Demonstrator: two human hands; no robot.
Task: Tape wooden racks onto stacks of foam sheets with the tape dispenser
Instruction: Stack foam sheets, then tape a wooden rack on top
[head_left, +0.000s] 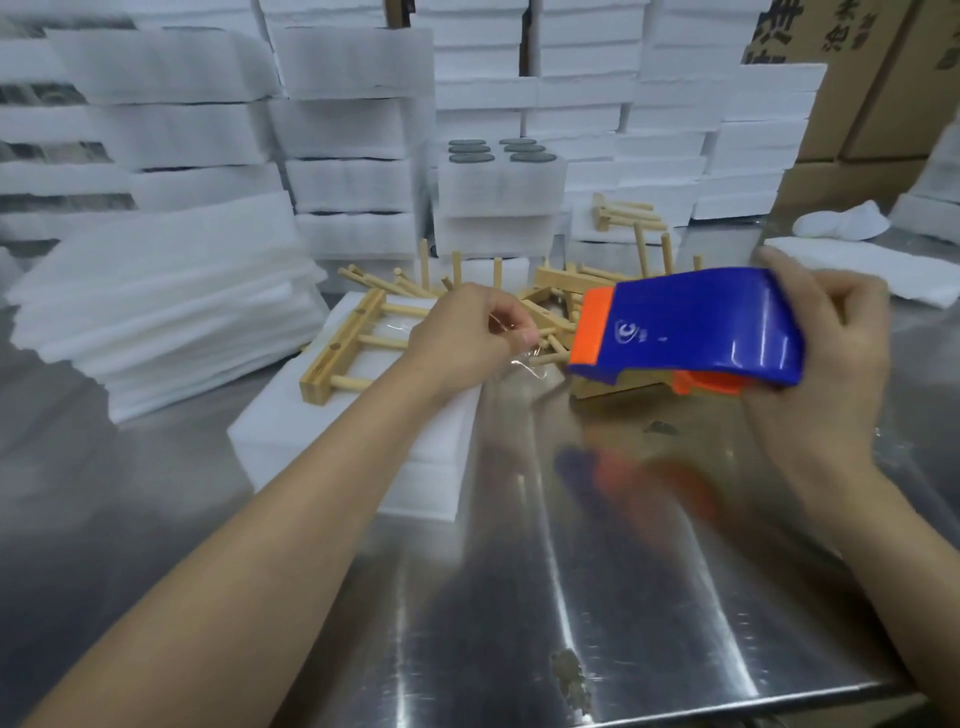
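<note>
A wooden rack (345, 345) with round pegs lies flat on a stack of white foam sheets (322, 441) at the table's middle. My right hand (821, 364) grips a blue and orange tape dispenser (685, 327) held in the air to the right of the stack. My left hand (472, 332) pinches the clear tape end (530, 358) just in front of the dispenser's orange mouth, over the stack's right edge.
A heap of loose wooden racks (561, 280) lies behind the hands. Loose foam sheets (161, 306) are piled at left, and packed foam blocks (358, 130) form a wall at the back. Cardboard boxes (883, 78) stand at the right. The steel table (597, 571) reflects the dispenser.
</note>
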